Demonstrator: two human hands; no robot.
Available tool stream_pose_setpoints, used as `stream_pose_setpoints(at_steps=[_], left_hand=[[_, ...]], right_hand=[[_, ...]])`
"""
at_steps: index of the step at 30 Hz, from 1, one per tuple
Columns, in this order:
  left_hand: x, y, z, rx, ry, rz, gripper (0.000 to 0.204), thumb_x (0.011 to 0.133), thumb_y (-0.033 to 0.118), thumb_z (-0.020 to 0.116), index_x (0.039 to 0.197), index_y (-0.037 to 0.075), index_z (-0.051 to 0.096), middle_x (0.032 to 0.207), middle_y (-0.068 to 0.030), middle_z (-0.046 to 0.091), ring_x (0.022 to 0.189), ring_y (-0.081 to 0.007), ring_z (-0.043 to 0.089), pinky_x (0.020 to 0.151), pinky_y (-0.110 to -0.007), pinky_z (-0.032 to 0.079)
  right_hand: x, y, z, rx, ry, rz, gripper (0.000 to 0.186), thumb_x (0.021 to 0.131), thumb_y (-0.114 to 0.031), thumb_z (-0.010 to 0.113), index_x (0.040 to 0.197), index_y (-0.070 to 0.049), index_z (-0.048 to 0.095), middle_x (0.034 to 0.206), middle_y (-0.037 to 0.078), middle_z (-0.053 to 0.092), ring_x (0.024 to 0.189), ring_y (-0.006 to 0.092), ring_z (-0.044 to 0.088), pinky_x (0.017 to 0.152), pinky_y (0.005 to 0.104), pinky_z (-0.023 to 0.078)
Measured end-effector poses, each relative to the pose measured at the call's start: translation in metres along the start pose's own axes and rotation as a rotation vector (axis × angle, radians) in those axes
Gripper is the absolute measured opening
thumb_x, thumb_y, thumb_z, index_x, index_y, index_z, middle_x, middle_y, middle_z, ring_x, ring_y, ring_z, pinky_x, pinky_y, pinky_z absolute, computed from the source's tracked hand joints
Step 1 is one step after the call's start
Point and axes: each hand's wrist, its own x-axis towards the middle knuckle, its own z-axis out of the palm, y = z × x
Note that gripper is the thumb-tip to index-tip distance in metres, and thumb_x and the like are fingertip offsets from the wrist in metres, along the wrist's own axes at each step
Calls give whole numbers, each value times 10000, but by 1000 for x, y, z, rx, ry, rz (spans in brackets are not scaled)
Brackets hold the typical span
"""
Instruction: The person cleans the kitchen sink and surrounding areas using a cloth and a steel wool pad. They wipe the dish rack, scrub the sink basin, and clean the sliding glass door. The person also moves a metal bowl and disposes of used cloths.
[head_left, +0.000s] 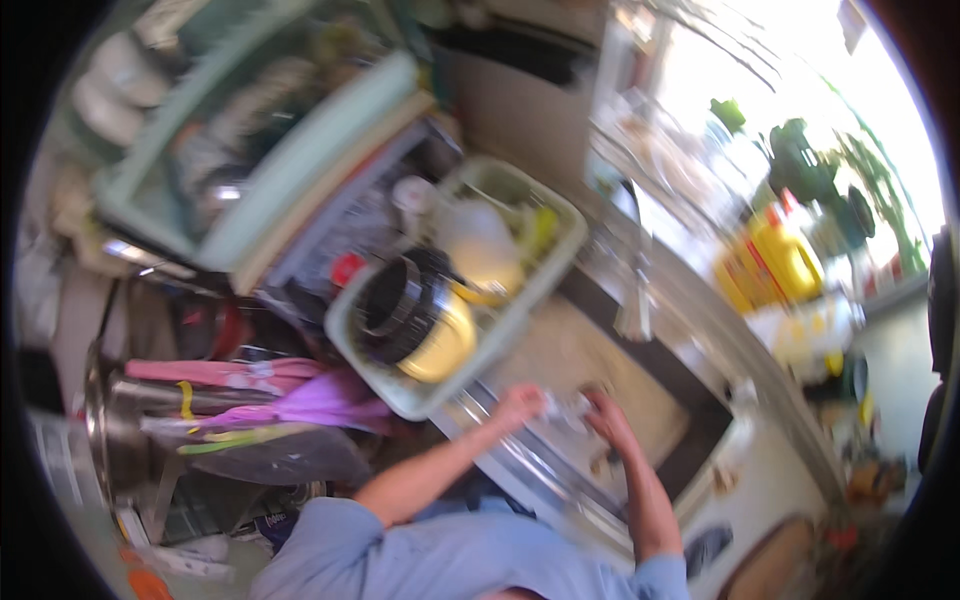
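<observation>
1. At upper left, a pale green dish rack (pixel 320 165) contains blurred kitchenware (pixel 225 190); its raised front rail presumably stops the load from sliding out.
2. Sink (pixel 610 350): located beneath the left hand (pixel 520 402) and right hand (pixel 606 408), a position that would catch any drips.
3. Pale green tub (pixel 395 400): stands between rack and sink; its walls appear to keep piled items together, among them a black-and-yellow container (pixel 437 345).
4. Yellow jug (pixel 775 258): near the window (pixel 850 60), beyond the sink, probably stored aside yet reachable.
5. Hands: close together over the sink's near side, both in a pinching grip on one item from opposite sides, seemingly for steadiness.
6. Small whitish item (pixel 562 405): held between the two hands, above the sink; blur prevents identification.
</observation>
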Motion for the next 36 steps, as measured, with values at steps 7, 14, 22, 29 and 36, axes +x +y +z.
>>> stream_pose_setpoints(at_steps=[7,14,22,29,36], left_hand=[[18,57,6,-751,-55,-177,162,916,170,544,1039,77,596,1001,-55,637,949,-206,625,834,-377,516],[56,74,20,-1055,-127,-277,232,943,255,512,1058,71,594,1040,-70,650,1012,-237,604,896,-422,476],[77,66,38,-885,-142,-241,134,911,194,569,961,76,609,958,-51,649,930,-189,616,843,-351,484],[69,60,41,-839,-120,-234,111,916,110,543,986,45,599,958,-53,643,930,-179,615,872,-331,473],[62,61,30,-679,-137,-203,141,916,109,541,1040,47,569,987,-66,634,950,-182,611,854,-363,491]], right_hand=[[27,22,-30,36,19,131,363,782,-144,578,1127,-31,603,1022,151,654,955,243,613,849,348,477],[24,0,-100,249,343,67,354,845,-107,530,1186,-24,569,1034,93,654,959,169,595,858,293,463],[28,-43,-142,1222,200,31,408,878,-83,446,1282,-40,481,1178,84,586,1080,207,567,931,339,445],[59,-58,-134,1308,128,-56,584,835,-125,546,1387,-113,356,1209,66,531,1075,182,534,882,366,457],[148,-103,-144,639,410,-66,517,854,-291,619,1289,-47,484,1130,92,589,1039,195,564,862,335,452]])
